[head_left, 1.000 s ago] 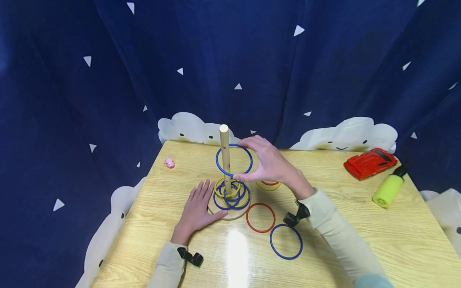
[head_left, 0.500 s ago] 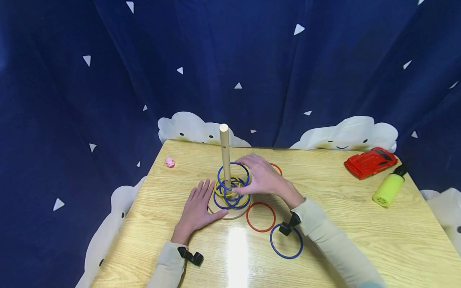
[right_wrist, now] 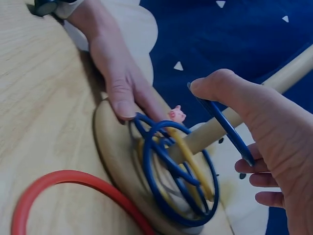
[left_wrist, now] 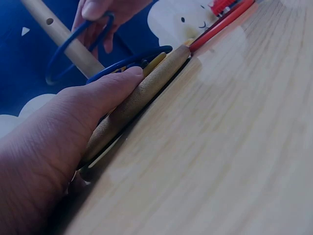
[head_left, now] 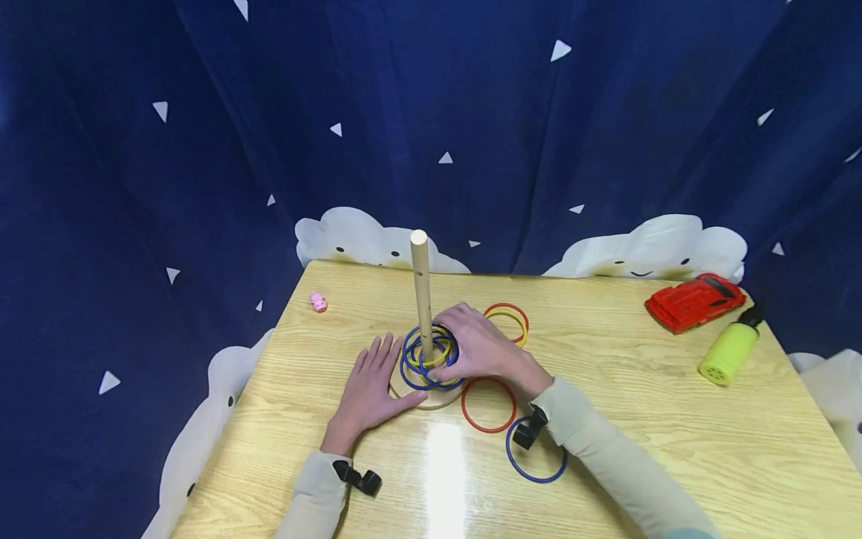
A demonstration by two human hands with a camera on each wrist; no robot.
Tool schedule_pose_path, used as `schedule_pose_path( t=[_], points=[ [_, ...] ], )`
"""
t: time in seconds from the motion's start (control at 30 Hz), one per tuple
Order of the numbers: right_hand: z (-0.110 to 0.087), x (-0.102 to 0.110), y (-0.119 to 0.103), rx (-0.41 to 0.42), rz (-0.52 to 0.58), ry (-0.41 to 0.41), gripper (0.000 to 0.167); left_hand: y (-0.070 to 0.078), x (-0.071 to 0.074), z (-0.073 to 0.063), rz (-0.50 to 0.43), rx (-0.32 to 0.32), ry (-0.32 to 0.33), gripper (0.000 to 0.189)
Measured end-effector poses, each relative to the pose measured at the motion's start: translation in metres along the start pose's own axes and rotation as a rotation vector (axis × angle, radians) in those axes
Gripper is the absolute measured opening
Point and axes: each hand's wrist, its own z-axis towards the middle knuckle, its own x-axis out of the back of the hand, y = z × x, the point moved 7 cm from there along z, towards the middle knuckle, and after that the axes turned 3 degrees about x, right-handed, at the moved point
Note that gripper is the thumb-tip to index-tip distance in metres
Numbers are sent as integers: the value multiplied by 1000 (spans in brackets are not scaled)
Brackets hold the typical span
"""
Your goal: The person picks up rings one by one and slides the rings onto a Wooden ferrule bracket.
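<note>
A wooden peg [head_left: 420, 288] stands upright on a round wooden base [head_left: 439, 399]. Several blue and yellow rings lie in a loose pile around the foot of the peg, among them a blue ring [right_wrist: 150, 183] in the right wrist view. My left hand [head_left: 367, 400] rests at the left side of the base, fingers spread and straight, its thumb on the rim. My right hand [head_left: 477, 348] pinches another blue ring [right_wrist: 226, 128] between thumb and fingers. That ring encircles the peg low down, just over the pile; part of it is hidden behind the hand.
To the right of the base lie a red ring [head_left: 464, 408] and a blue ring [head_left: 527, 475]. Behind the right hand, another red ring [head_left: 506, 305] overlaps a yellow ring [head_left: 520, 318]. A pink pig figure [head_left: 319, 302], red toy car [head_left: 694, 303] and yellow-green bottle [head_left: 729, 353] lie farther off.
My right hand has come down along the peg, bringing the blue ring from mid-height to just above the pile. The left hand has kept its place.
</note>
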Motion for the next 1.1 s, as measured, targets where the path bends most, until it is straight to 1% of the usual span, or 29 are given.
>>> schedule_pose_path(
  t=[0.13, 0.27, 0.4, 0.53, 0.77, 0.9, 1.1],
  points=[
    [2, -11, -1, 29, -36, -10, 88, 0, 0, 0, 8, -8, 14, 118],
    [2, -18, -1, 41, -51, -18, 89, -1, 0, 0, 9, -3, 9, 119],
    [1, -25, 1, 29, -60, -39, 91, -1, -1, 0, 8, 10, -14, 119],
    [-3, -27, 4, 10, -44, -46, 93, -1, -2, 0, 21, 20, -37, 119],
    [-18, -20, 11, -36, 14, -15, 99, -1, -1, 1, 36, 9, -29, 119],
    [-33, -14, 20, -71, 52, 18, 101, -1, -1, 1, 33, 8, -26, 120],
    [-55, 1, 35, -138, 59, 71, 102, -1, 0, 0, 16, 11, -19, 120]
  ],
)
